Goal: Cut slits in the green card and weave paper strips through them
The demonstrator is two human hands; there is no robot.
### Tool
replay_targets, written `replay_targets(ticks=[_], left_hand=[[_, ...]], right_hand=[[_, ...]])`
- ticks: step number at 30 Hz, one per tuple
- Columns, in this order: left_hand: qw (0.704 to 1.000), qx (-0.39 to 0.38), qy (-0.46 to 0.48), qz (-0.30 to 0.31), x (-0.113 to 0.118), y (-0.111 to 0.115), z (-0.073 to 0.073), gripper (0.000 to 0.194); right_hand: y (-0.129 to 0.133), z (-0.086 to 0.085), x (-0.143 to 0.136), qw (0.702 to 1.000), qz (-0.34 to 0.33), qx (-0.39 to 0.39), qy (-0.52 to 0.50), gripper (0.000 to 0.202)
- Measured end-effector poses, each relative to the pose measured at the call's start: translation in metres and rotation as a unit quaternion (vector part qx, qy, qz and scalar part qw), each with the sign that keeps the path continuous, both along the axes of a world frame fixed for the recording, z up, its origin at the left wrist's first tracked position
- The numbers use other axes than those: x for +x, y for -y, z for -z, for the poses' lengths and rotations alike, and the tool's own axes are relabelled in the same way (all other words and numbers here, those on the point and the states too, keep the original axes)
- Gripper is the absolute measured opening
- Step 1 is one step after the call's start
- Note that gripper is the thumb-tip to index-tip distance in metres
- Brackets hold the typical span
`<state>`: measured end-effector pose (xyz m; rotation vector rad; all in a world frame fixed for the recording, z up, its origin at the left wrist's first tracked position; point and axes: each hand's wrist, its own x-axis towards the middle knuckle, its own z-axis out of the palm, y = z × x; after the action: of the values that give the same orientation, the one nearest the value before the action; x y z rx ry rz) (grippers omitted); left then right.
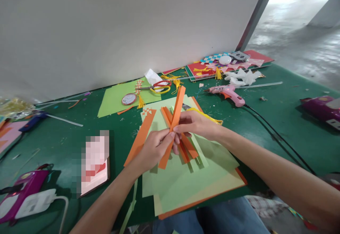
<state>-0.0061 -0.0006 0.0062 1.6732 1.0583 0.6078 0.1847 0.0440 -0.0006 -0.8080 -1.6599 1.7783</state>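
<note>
An orange paper strip [177, 107] is raised above the pile of paper, slanting up and away. My left hand [157, 146] pinches it near the middle from the left. From the right, my right hand [196, 123] closes its thumb and fingers on the same strip. Beneath my hands lie more orange strips [191, 148] and pale green strips [203, 156] on light green sheets [177, 188]. A wider orange paper piece [139, 140] rests left of my hands, with a small orange-and-white woven piece [147, 111] at its top. Yellow-handled scissors [203, 114] are partly hidden behind my right hand.
A pink glue gun [230, 94] with a black cord lies at right. Red-and-yellow scissors [159, 87] and a round tin [129, 99] sit at the back on green paper [113, 101]. A pixelated phone [95, 166] and a purple power strip [29, 188] are at left.
</note>
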Motion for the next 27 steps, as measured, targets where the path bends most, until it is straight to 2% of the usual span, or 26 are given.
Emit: replay_targets(ticks=[13, 23, 27], left_hand=[[1.000, 0.006, -0.012, -0.004, 0.0001, -0.0013, 0.0031, 0.032], [1.000, 0.009, -0.003, 0.003, -0.0003, -0.0007, 0.0025, 0.029], [1.000, -0.008, 0.009, -0.001, -0.0012, -0.0016, 0.0034, 0.031]], right_hand=[[0.0013, 0.0037, -0.0009, 1.000, 0.017, 0.009, -0.005, 0.025], [0.0011, 0.0043, -0.0015, 0.999, 0.001, 0.020, -0.025, 0.027], [-0.0002, 0.0048, -0.0004, 0.999, 0.012, 0.033, -0.009, 0.026]])
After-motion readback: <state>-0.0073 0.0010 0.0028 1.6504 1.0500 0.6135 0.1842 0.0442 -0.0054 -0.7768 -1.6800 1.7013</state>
